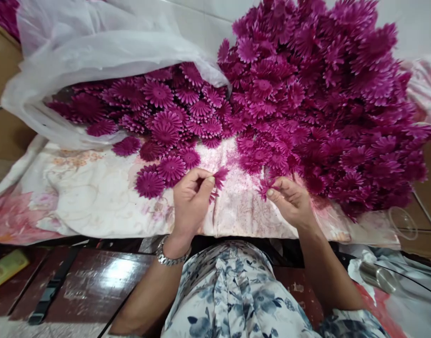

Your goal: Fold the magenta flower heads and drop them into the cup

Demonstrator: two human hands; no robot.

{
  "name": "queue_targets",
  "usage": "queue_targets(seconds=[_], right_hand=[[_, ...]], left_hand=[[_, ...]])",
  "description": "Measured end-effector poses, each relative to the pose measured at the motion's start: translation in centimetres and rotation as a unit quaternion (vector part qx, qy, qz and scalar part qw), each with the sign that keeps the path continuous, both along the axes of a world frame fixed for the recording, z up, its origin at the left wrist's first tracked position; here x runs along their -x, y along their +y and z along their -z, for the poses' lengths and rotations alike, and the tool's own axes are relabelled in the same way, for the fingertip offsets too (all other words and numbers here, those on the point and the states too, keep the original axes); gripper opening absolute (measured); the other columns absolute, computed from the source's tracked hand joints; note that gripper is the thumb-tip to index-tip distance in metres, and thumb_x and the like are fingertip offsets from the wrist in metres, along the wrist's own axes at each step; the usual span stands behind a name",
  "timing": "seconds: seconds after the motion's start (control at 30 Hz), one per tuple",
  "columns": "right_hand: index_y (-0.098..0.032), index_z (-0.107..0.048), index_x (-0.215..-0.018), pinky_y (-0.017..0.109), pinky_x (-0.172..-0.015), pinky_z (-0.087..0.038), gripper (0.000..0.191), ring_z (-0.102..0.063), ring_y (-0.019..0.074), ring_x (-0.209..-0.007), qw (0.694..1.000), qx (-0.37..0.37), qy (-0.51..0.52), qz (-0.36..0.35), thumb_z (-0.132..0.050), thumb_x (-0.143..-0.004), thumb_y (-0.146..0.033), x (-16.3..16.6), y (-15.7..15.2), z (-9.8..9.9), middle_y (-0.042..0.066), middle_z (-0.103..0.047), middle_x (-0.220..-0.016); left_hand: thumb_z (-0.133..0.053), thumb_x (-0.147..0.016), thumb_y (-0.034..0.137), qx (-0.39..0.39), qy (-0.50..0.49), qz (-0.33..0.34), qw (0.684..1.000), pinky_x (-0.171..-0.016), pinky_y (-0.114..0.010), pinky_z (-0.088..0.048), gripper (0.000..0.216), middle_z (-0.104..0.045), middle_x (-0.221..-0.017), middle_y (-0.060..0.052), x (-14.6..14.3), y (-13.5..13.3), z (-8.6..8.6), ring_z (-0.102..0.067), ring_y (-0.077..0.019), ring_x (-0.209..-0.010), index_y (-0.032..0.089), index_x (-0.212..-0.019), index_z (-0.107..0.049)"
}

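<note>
My left hand (194,197) pinches a magenta artificial flower piece (221,176) between thumb and forefinger, just above the cloth. A hand's width to the right, my right hand (291,199) grips another magenta petal piece (263,188) by its edge. The two pieces are apart from each other. Flat flower heads (150,184) lie on the cloth beside my left hand. Behind my right hand rises a big heap of magenta flowers (328,108), some assembled in several layers. More flat, stacked flower heads (166,126) spill from a white plastic bag (106,51) at the back left.
A floral cloth (95,202) covers the work surface, with magenta dust near the middle. At the right edge sits a clear round plastic lid (403,223). A metal cylinder (379,277) lies lower right. A black buckled strap (49,293) rests on the dark red bench (95,281).
</note>
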State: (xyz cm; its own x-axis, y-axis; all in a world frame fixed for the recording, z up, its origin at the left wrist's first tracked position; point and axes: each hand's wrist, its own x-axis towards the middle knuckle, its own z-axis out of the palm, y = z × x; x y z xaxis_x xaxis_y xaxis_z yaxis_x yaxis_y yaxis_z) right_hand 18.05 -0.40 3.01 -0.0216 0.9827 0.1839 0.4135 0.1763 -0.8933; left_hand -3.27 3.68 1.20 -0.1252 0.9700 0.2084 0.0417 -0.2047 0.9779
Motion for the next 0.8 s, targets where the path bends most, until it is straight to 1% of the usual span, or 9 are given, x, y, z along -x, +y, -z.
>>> queue_targets(seconds=[0.1,0.2,0.3,0.37,0.43,0.53,0.67,0.73,0.8], right_hand=[[-0.019,-0.055,-0.071,0.023,-0.05,-0.032,0.015,-0.041,0.0091,-0.052,0.98,-0.093,-0.148,0.095,-0.057,-0.082,-0.029,-1.6,2.1,-2.4,-0.003,-0.049,-0.059],[-0.018,-0.056,-0.07,0.025,-0.054,-0.038,0.013,-0.046,0.0106,-0.054,0.925,-0.18,-0.286,0.173,-0.053,-0.082,-0.025,-3.0,4.8,-4.6,-0.001,-0.053,-0.062],[-0.016,-0.064,-0.086,0.028,-0.065,-0.045,0.015,-0.055,0.0148,-0.066,0.894,-0.216,-0.351,0.176,-0.05,-0.082,-0.021,-4.2,7.2,-5.3,0.005,-0.062,-0.074],[-0.015,-0.064,-0.099,0.03,-0.071,-0.048,0.023,-0.059,0.0172,-0.075,0.888,-0.222,-0.372,0.155,-0.049,-0.083,-0.02,-4.8,8.0,-4.9,0.008,-0.066,-0.084],[-0.015,-0.063,-0.105,0.032,-0.074,-0.049,0.027,-0.061,0.0181,-0.078,0.884,-0.223,-0.389,0.133,-0.047,-0.084,-0.021,-5.0,7.9,-4.2,0.009,-0.066,-0.086],[-0.016,-0.066,-0.1,0.032,-0.074,-0.05,0.024,-0.061,0.0191,-0.079,0.875,-0.235,-0.409,0.11,-0.048,-0.085,-0.022,-4.6,6.8,-3.3,0.009,-0.067,-0.084],[-0.017,-0.067,-0.095,0.034,-0.078,-0.05,0.019,-0.061,0.0208,-0.082,0.857,-0.288,-0.421,0.076,-0.051,-0.085,-0.022,-2.8,5.6,-2.7,0.009,-0.068,-0.086],[-0.019,-0.066,-0.096,0.033,-0.077,-0.05,0.017,-0.061,0.0199,-0.081,0.862,-0.304,-0.406,0.018,-0.053,-0.084,-0.02,-0.8,5.7,-2.5,0.008,-0.067,-0.084],[-0.019,-0.066,-0.094,0.031,-0.077,-0.05,0.015,-0.061,0.0185,-0.08,0.87,-0.307,-0.38,-0.064,-0.053,-0.085,-0.019,1.8,6.2,-2.3,0.006,-0.067,-0.082]], left_hand=[[-0.055,-0.075,0.012,-0.022,0.052,0.059,0.997,-0.055,-0.022,-0.04,0.011,-0.053,-0.061,0.004,-2.7,2.1,-2.2,-0.047,-0.0092,-0.057,0.017,-0.066,-0.056],[-0.051,-0.075,0.009,-0.085,0.098,0.062,0.99,-0.067,-0.026,-0.046,0.012,-0.059,-0.069,0.001,-6.1,5.3,-3.7,-0.055,-0.012,-0.068,0.016,-0.067,-0.058],[-0.052,-0.073,0.007,-0.106,0.124,0.106,0.981,-0.082,-0.034,-0.049,0.021,-0.068,-0.091,-0.006,-8.1,8.3,-4.1,-0.062,-0.0163,-0.084,0.013,-0.088,-0.065],[-0.053,-0.072,0.007,-0.111,0.127,0.097,0.981,-0.096,-0.038,-0.045,0.03,-0.067,-0.107,-0.009,-7.9,9.0,-4.2,-0.061,-0.0188,-0.102,0.013,-0.1,-0.065],[-0.051,-0.075,0.008,-0.116,0.124,0.071,0.983,-0.1,-0.039,-0.043,0.03,-0.067,-0.111,-0.008,-6.6,8.3,-4.3,-0.06,-0.0188,-0.107,0.013,-0.101,-0.065],[-0.05,-0.078,0.011,-0.093,0.119,0.051,0.987,-0.093,-0.035,-0.048,0.023,-0.071,-0.101,-0.008,-4.0,5.3,-4.4,-0.064,-0.0173,-0.098,0.014,-0.094,-0.067],[-0.048,-0.083,0.014,-0.087,0.134,0.085,0.983,-0.082,-0.032,-0.052,0.019,-0.071,-0.092,-0.007,-1.6,0.3,-3.2,-0.066,-0.0164,-0.088,0.016,-0.088,-0.067],[-0.047,-0.084,0.014,-0.11,0.15,0.099,0.977,-0.078,-0.032,-0.053,0.02,-0.071,-0.088,-0.007,-0.8,-1.7,-2.2,-0.066,-0.017,-0.086,0.017,-0.088,-0.066],[-0.046,-0.084,0.012,-0.135,0.157,0.1,0.973,-0.077,-0.033,-0.053,0.02,-0.071,-0.087,-0.008,0.3,-3.1,-1.2,-0.065,-0.0172,-0.084,0.016,-0.093,-0.064]])
